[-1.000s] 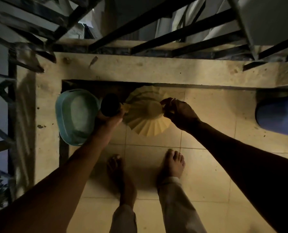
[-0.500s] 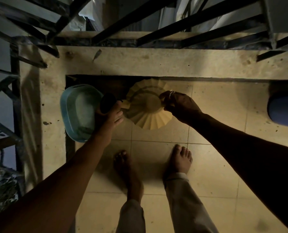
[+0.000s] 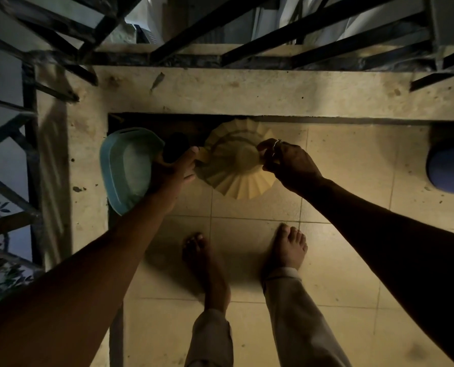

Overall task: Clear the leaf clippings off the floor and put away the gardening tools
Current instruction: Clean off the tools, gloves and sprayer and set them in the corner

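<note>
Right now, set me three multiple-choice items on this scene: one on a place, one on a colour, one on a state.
1. Where is the basin from the ribbed pot?
A. Left of it
B. Right of it
C. Inside it
2. What colour is the basin?
A. Red
B. Teal
C. Black
3. What is the right hand doing?
A. Gripping the pot
B. Lying flat on the floor
C. Hanging idle

Answers:
1. A: it sits by the wall, past the left hand.
2. B: its plastic shows blue-green.
3. A: its fingers curl on the pot, while the left hand holds a dark round thing.
</note>
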The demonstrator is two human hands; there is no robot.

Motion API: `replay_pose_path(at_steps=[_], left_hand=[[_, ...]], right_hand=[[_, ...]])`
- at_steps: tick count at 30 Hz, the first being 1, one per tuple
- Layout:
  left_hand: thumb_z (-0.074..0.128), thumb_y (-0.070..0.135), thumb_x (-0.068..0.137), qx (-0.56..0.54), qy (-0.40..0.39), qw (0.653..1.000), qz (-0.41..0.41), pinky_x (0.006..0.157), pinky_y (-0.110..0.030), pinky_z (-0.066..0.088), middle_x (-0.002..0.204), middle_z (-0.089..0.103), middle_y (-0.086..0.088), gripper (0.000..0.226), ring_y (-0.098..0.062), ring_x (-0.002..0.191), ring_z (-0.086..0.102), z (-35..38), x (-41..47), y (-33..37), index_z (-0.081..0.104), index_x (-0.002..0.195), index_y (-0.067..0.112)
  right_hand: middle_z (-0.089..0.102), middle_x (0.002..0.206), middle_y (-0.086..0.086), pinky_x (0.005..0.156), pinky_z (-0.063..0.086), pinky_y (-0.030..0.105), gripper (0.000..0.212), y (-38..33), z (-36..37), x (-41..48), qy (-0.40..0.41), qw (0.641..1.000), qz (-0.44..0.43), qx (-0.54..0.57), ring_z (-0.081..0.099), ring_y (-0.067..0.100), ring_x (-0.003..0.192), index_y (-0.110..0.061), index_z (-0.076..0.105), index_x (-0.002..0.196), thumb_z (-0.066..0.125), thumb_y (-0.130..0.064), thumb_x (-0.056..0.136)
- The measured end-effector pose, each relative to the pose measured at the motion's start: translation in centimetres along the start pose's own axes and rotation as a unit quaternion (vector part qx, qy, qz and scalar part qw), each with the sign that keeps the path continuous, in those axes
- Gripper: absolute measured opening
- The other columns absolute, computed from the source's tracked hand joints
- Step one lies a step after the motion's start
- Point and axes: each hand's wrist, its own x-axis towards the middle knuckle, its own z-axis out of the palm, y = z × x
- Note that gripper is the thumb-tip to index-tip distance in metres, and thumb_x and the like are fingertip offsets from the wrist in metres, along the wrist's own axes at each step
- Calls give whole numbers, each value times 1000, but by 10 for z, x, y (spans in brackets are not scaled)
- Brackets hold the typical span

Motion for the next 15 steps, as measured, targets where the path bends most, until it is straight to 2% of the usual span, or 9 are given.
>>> replay_pose_path(at_steps=[2,4,6,9,10,12,13,14,15], left_hand=[[87,35,79,-16,6,1000,-10,86,-40,62,137,63,-13,87,-24,116,70,0,2,-6,42,149,14],[88,33,78,-20,13,1000,-17,90,-44,61,137,62,-13,88,-25,116,69,0,2,-9,39,150,15],[88,36,77,-21,12,1000,-16,89,-42,61,138,61,-12,90,-24,117,69,0,1,-10,39,150,15],[91,50,66,-12,-7,1000,0,84,-38,63,138,61,-10,104,-22,118,68,-4,-1,-12,41,149,14],[89,53,69,5,-1,1000,9,81,-36,63,136,62,-7,99,-18,115,69,-7,-4,-13,42,147,16],[77,56,82,57,38,997,44,73,-32,61,121,66,-4,68,-8,96,71,-15,-9,-18,51,134,21],[69,54,90,86,95,990,57,74,-34,60,112,67,-5,49,-8,88,69,-21,-13,-22,56,125,22],[61,50,97,111,152,981,55,81,-37,58,108,66,-5,36,-11,89,67,-28,-18,-25,62,118,20],[54,47,102,146,199,969,32,85,-38,55,106,66,-6,37,-17,94,65,-39,-19,-35,66,116,14]], right_hand=[[65,121,-1,63,41,8,41,2,-2,2,-3,1000,1,-1,54,-6,78,-26,56,134,63,-9,97],[65,121,0,64,42,9,40,2,-2,4,-3,1000,1,-10,53,-5,79,-27,56,133,62,-9,98],[64,121,0,66,45,11,39,4,-1,5,-2,1000,-3,-16,54,-3,80,-28,56,133,60,-10,98],[58,129,3,80,51,18,40,1,1,1,5,999,-10,-33,58,8,99,-25,55,132,64,-11,95],[54,134,5,88,52,25,45,-2,2,0,14,998,-19,-51,56,16,111,-24,54,134,68,-13,92],[47,141,6,102,48,38,53,-10,8,-4,43,995,-42,-75,47,25,126,-23,51,137,72,-19,88],[47,141,8,105,45,43,54,-19,11,-7,62,994,-60,-71,44,27,128,-21,51,137,71,-22,88],[48,141,10,107,44,47,52,-28,15,-9,85,990,-83,-74,44,29,129,-18,52,137,69,-23,88],[50,140,12,107,42,51,51,-39,19,-13,111,983,-111,-91,45,32,129,-14,54,136,67,-22,88]])
